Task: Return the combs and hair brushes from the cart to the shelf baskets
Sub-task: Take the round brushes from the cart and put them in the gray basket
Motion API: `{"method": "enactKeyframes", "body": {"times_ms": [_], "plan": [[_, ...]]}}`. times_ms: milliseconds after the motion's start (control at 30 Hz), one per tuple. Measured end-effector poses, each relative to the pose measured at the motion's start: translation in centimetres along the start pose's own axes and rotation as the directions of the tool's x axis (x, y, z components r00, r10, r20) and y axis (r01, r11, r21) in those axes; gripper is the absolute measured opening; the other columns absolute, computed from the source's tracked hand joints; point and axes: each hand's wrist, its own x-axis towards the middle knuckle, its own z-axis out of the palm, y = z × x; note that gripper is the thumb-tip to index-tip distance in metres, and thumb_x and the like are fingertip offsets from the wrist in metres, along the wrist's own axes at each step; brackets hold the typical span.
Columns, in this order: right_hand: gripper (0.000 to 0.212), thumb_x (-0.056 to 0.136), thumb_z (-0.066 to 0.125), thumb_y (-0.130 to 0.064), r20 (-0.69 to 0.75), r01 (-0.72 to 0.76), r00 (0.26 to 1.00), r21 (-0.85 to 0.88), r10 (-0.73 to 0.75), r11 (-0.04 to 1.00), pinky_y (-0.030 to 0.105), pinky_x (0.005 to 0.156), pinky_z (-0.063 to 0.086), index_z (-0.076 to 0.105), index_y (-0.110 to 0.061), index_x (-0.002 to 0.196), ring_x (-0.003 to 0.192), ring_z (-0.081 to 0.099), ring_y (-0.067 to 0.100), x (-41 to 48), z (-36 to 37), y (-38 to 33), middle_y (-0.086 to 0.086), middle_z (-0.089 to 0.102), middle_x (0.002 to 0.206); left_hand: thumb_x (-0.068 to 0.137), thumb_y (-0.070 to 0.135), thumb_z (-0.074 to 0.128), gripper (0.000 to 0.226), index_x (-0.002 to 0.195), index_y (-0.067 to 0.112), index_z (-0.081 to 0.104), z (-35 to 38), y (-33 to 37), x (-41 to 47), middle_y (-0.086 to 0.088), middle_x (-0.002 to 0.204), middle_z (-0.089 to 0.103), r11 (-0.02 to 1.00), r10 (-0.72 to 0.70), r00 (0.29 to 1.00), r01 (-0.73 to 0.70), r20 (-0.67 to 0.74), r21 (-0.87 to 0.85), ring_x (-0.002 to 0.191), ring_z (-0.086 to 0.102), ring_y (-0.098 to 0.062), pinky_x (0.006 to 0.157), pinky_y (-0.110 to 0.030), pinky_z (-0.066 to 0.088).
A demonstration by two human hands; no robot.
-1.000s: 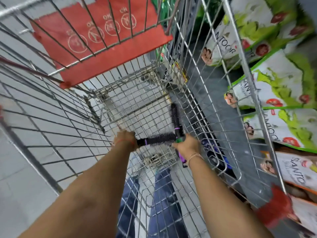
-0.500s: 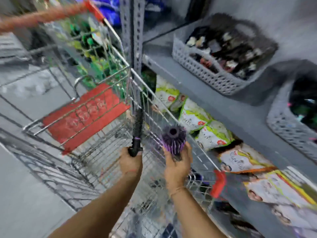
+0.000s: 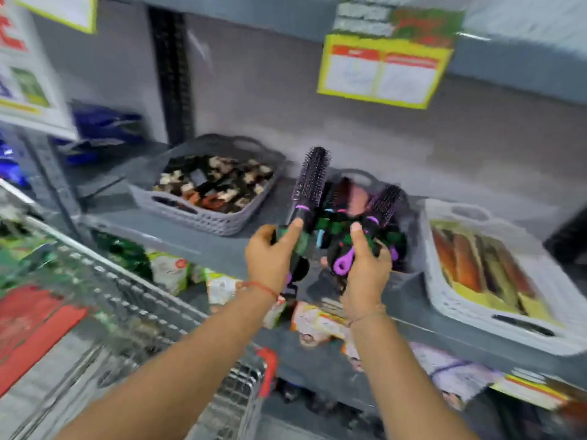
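Note:
My left hand (image 3: 271, 254) grips the handle of a black and purple round hair brush (image 3: 310, 182) that stands upright in front of the shelf. My right hand (image 3: 365, 265) holds a second round brush (image 3: 384, 203) by its purple handle, tilted over the middle grey basket (image 3: 403, 276). That basket holds several brushes with green and purple parts, partly hidden behind my hands. The wire cart (image 3: 133, 306) is at the lower left, its inside blurred.
A grey basket (image 3: 203, 217) of hair clips stands left of the brush basket. A white basket (image 3: 495, 325) with flat combs in packs sits on the right. Soap packets (image 3: 320, 322) fill the shelf below. A yellow price card (image 3: 381, 71) hangs above.
Both hands lifted the two round brushes out of the cart and carried them up to the middle shelf basket. My view swung from the cart to the shelf.

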Motion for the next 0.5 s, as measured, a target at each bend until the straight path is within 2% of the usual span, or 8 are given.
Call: {"method": "enactKeyframes", "body": {"times_ms": [33, 100, 200, 267, 367, 433, 500], "plan": [[0.018, 0.076, 0.072, -0.024, -0.019, 0.030, 0.999, -0.043, -0.031, 0.999, 0.039, 0.075, 0.046, 0.057, -0.022, 0.066, 0.063, 0.052, 0.014, 1.8, -1.5, -1.1, 0.000, 0.057, 0.065, 0.078, 0.028, 0.071, 0.058, 0.046, 0.020, 0.024, 2.5, 0.5, 0.2, 0.001, 0.047, 0.024, 1.000, -0.003, 1.000, 0.003, 0.023, 0.029, 0.051, 0.024, -0.012, 0.048, -0.024, 0.024], [0.024, 0.076, 0.072, -0.026, -0.054, 0.057, 0.997, -0.106, -0.063, 0.993, 0.035, 0.078, 0.041, 0.052, -0.022, 0.065, 0.067, 0.049, 0.013, 5.1, -4.3, -3.5, -0.003, 0.054, 0.068, 0.079, 0.030, 0.071, 0.059, 0.042, 0.018, 0.026, 7.7, 1.1, 0.2, -0.002, 0.046, 0.024, 0.998, -0.026, 0.999, 0.024, 0.042, 0.052, 0.047, 0.025, -0.013, 0.046, -0.024, 0.027], [0.036, 0.063, 0.072, -0.042, -0.064, 0.107, 0.990, -0.205, -0.122, 0.973, 0.036, 0.082, 0.038, 0.051, -0.017, 0.080, 0.082, 0.047, 0.018, 9.2, -8.6, -6.3, 0.004, 0.054, 0.083, 0.075, 0.039, 0.072, 0.053, 0.042, 0.014, 0.040, 14.8, 1.5, -0.7, -0.009, 0.046, 0.039, 0.990, -0.126, 0.988, 0.120, 0.087, 0.071, 0.058, 0.035, -0.023, 0.060, -0.030, 0.035], [0.038, 0.067, 0.073, -0.038, -0.027, 0.116, 0.991, -0.270, -0.128, 0.956, 0.038, 0.082, 0.039, 0.054, -0.011, 0.086, 0.085, 0.047, 0.019, 10.8, -10.3, -7.1, 0.008, 0.054, 0.086, 0.074, 0.043, 0.071, 0.046, 0.056, 0.003, 0.058, 17.5, 1.1, -0.8, -0.021, 0.062, 0.058, 0.984, -0.148, 0.988, 0.141, 0.053, 0.112, 0.066, 0.048, -0.025, 0.073, -0.035, 0.047], [0.025, 0.078, 0.071, -0.023, 0.036, 0.136, 0.991, -0.356, -0.131, 0.924, 0.038, 0.080, 0.044, 0.059, -0.004, 0.088, 0.082, 0.055, 0.021, 13.0, -12.1, -7.5, 0.012, 0.061, 0.084, 0.073, 0.050, 0.070, 0.056, 0.083, -0.005, 0.067, 20.3, 0.4, -0.9, -0.029, 0.095, 0.069, 0.957, -0.210, 0.977, 0.201, 0.023, 0.207, 0.091, 0.064, -0.035, 0.090, -0.037, 0.049], [0.034, 0.077, 0.070, -0.033, 0.104, 0.156, 0.987, -0.462, -0.122, 0.873, 0.034, 0.078, 0.042, 0.059, -0.002, 0.088, 0.083, 0.057, 0.023, 13.7, -11.7, -7.2, 0.013, 0.063, 0.086, 0.074, 0.050, 0.068, 0.061, 0.094, -0.008, 0.068, 20.3, 0.0, 0.1, -0.030, 0.103, 0.069, 0.942, -0.178, 0.984, 0.172, -0.004, 0.289, 0.101, 0.063, -0.039, 0.093, -0.040, 0.048], [0.053, 0.078, 0.062, -0.049, 0.138, 0.124, 0.989, -0.558, -0.056, 0.820, 0.035, 0.087, 0.045, 0.058, -0.002, 0.102, 0.099, 0.060, 0.029, 14.1, -10.6, -6.7, 0.017, 0.065, 0.105, 0.076, 0.050, 0.066, 0.064, 0.100, -0.009, 0.068, 19.5, -0.1, 1.6, -0.031, 0.108, 0.068, 0.924, -0.172, 0.985, 0.167, -0.015, 0.344, 0.106, 0.062, -0.040, 0.095, -0.042, 0.049]]}}
